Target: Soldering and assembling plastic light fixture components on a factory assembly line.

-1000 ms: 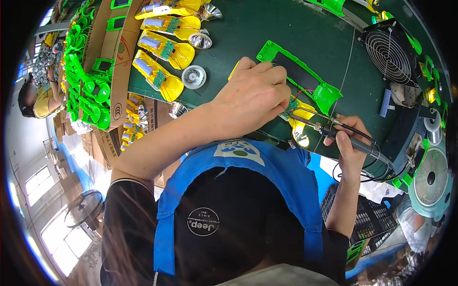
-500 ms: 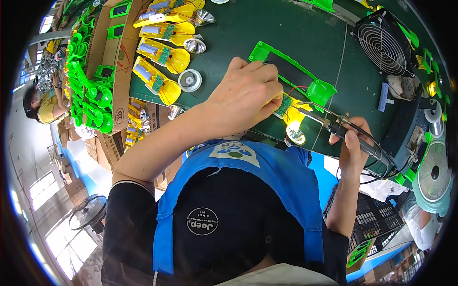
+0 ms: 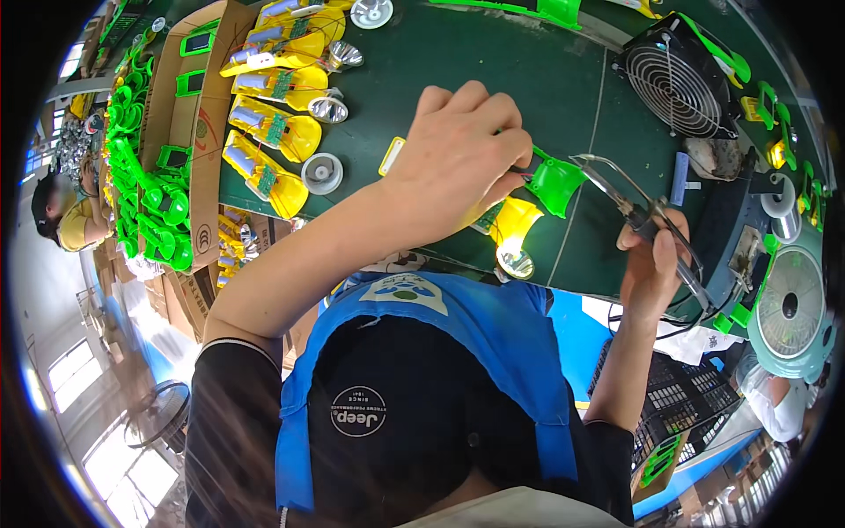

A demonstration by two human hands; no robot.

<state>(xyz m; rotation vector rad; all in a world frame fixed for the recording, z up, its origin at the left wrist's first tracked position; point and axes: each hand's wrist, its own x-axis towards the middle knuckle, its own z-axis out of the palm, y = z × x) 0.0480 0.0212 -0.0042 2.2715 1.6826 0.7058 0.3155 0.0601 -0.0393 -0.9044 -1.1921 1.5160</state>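
Head view: soldering on a green bench (image 3: pixel 493 79), both hands busy.
Bench first, wide and dark green, yellow torch halves (image 3: pixel 264 132) lined up at its left within reach. Left hand (image 3: pixel 458 158) is clamped down on a green-and-yellow lamp part (image 3: pixel 537 198), pinning it flat so it won't slide. Right hand (image 3: pixel 656 260) grips the soldering iron (image 3: pixel 629 198) pen-style, tip angled toward that part.
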